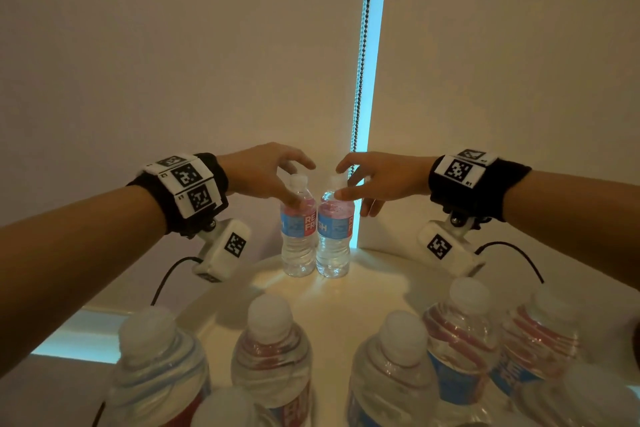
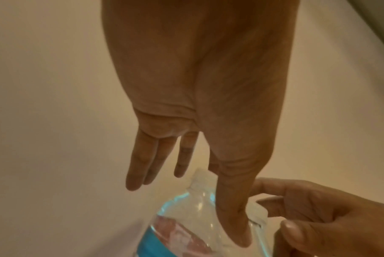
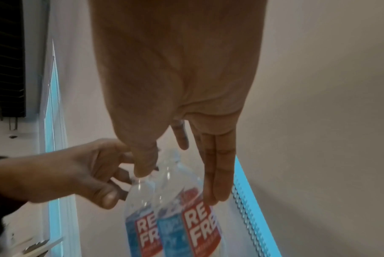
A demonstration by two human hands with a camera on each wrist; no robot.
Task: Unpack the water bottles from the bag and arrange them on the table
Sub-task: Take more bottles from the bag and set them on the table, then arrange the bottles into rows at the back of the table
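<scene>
Two clear water bottles with blue and red labels stand upright, touching side by side, at the far end of the white table (image 1: 363, 295). My left hand (image 1: 298, 180) hovers over the left bottle (image 1: 298, 236). Its fingers arch above the cap and its thumb rests on the bottle's shoulder. My right hand (image 1: 341, 180) mirrors it over the right bottle (image 1: 334, 239), thumb against the neck. In the left wrist view my left hand (image 2: 199, 208) has straight fingers, thumb along the bottle (image 2: 186, 217). The right wrist view shows my right hand (image 3: 180, 182) with straight fingers above the right bottle (image 3: 197, 226).
Several more bottles (image 1: 270, 340) crowd the near foreground, blurred. Pale roller blinds form a corner right behind the two far bottles, with a bead chain (image 1: 362, 62) hanging in the bright blue gap. Bare tabletop lies between the far pair and the near group.
</scene>
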